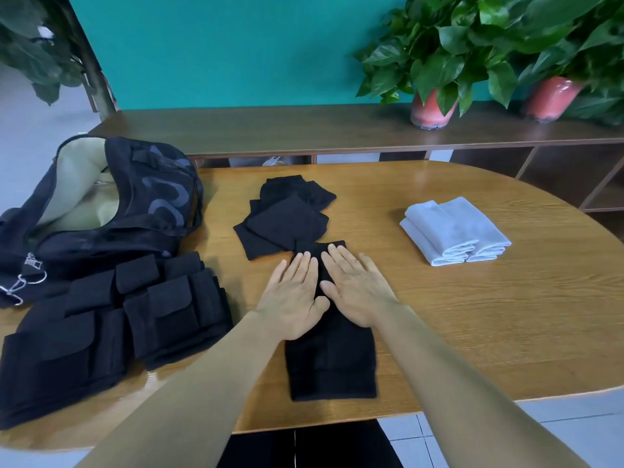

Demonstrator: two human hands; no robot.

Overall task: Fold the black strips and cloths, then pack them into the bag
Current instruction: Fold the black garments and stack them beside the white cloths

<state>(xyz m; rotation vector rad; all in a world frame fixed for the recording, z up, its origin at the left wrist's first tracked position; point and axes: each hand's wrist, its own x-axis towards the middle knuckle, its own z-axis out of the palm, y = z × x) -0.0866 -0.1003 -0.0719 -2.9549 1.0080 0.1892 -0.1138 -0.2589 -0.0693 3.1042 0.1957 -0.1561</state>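
Palms flat, my left hand (297,295) and right hand (354,292) press the long black fabric strip (332,363) onto the oval wooden bench (472,315), fingers straight, slightly spread. Smoothing outward should crisp the fold; open black bag (111,204) waits left.

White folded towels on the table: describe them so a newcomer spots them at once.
Start at the oval wooden table and look to its right half, past the right hand. There lies a small stack of white folded towels, apart from all else. It is the only pale fabric on the table; the other cloths and the open black bag are black.
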